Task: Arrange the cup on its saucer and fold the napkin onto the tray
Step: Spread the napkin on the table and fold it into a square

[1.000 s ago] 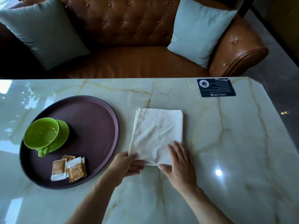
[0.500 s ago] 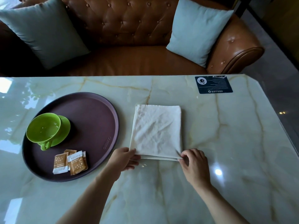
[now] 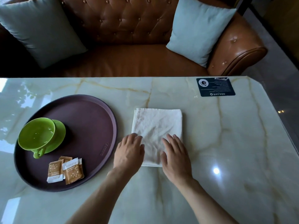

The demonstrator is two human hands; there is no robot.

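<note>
Napkin [image 3: 156, 133] lies folded on the worktop [image 3: 226, 143] at frame centre, beside the tray [image 3: 90, 113]. Both hands, left [image 3: 129, 152] and right [image 3: 175, 156], press flat on its near edge, grips open, holding nothing. Folding looks done; next, lift it onto the tray, where cup [image 3: 36, 135] sits on saucer [image 3: 60, 129].

Marble table [image 3: 226, 151]: pale, glossy, yellow veins. Dark card [image 3: 215, 86] lies flat near its far right corner. Three sachets [image 3: 65, 170], brown and white, overlapping, at the near side. Behind the table, tufted brown leather sofa [image 3: 129, 38] with two pale blue cushions: left [image 3: 38, 29], right [image 3: 199, 29], both leaning against the backrest.
</note>
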